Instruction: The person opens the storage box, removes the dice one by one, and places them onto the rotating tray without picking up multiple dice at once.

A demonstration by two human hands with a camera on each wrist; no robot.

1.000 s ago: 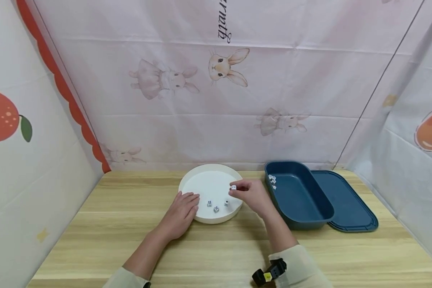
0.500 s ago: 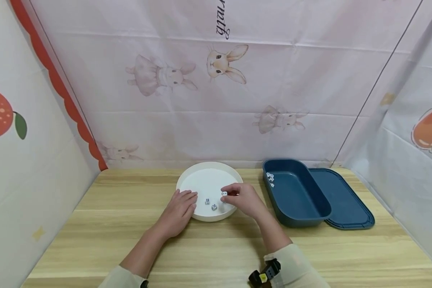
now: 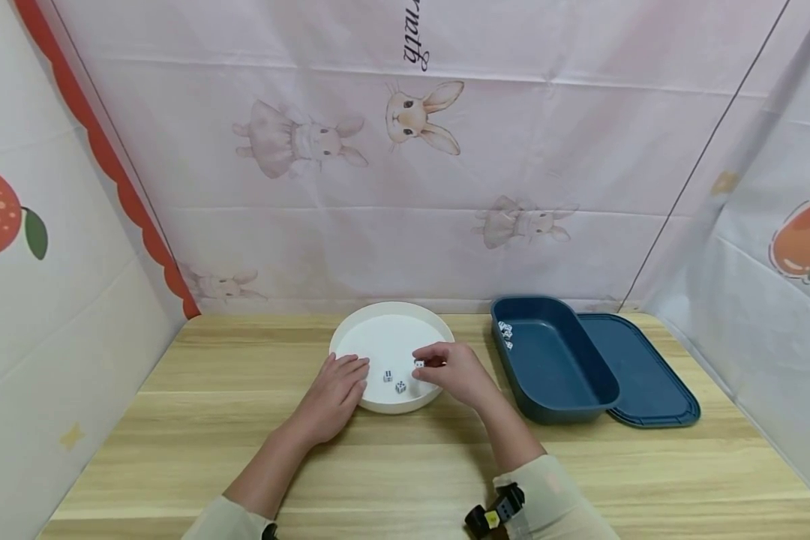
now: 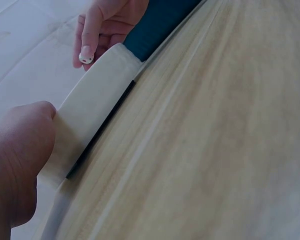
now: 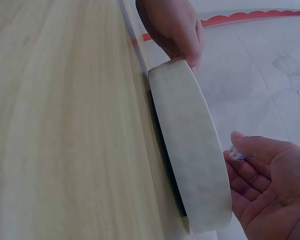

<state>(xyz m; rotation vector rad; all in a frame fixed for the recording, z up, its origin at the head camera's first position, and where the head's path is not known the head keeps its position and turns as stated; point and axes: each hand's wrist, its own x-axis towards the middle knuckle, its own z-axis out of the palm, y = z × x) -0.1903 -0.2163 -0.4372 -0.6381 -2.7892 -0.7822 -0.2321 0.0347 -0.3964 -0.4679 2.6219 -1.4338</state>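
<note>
My right hand (image 3: pixel 455 373) pinches a white die (image 3: pixel 418 364) between thumb and fingertips, over the right side of a round white tray (image 3: pixel 354 324). That die also shows at the fingertips in the right wrist view, as a die (image 5: pixel 236 154) with dark pips. My left hand (image 3: pixel 334 396) rests on the tray's left rim, its fingers lying over the edge. Inside the tray, two dice, a left one (image 3: pixel 388 376) and a nearer one (image 3: pixel 401 387), lie between the hands. The spot just below the right fingertips is hidden by that hand.
Right of the tray stands a deep blue box (image 3: pixel 560 409) with several dice (image 3: pixel 505 333) in its far left corner. A blue lid (image 3: pixel 655 382) lies beside it, partly behind the box. The wooden table (image 3: pixel 378 480) meets a printed cloth backdrop behind the tray.
My right hand has moved left and slightly nearer with the pinched die, over where a third die lay in the tray; that die is now hidden. My left hand stays on the rim.
</note>
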